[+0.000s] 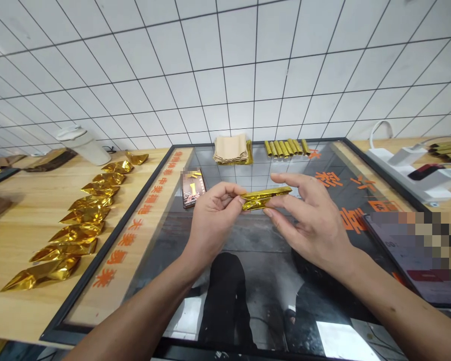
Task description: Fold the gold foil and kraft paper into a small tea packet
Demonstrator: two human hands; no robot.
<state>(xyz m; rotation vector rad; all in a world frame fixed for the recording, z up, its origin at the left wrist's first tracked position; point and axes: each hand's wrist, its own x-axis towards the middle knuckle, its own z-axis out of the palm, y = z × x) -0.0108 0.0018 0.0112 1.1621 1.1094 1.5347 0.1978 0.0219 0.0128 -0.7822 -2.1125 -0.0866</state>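
Between my two hands, above the glass tabletop (195,240), is a piece of folded gold foil paper (266,194), long and narrow. My left hand (220,210) pinches its left end between thumb and curled fingers. Around its right part my right hand (304,210) closes with thumb and a finger, the index finger lifted above the top edge. Behind them lies a stack of brown-backed gold paper sheets (231,149). Several rolled gold tubes (285,148) lie side by side to its right.
Folded gold foil shapes (82,233) line the wooden surface at left, below a white cup (84,144). A phone-like box (193,188) lies on the glass. On the right are a white power strip (406,173) and a tablet (406,260). A tiled wall (240,65) rises behind.
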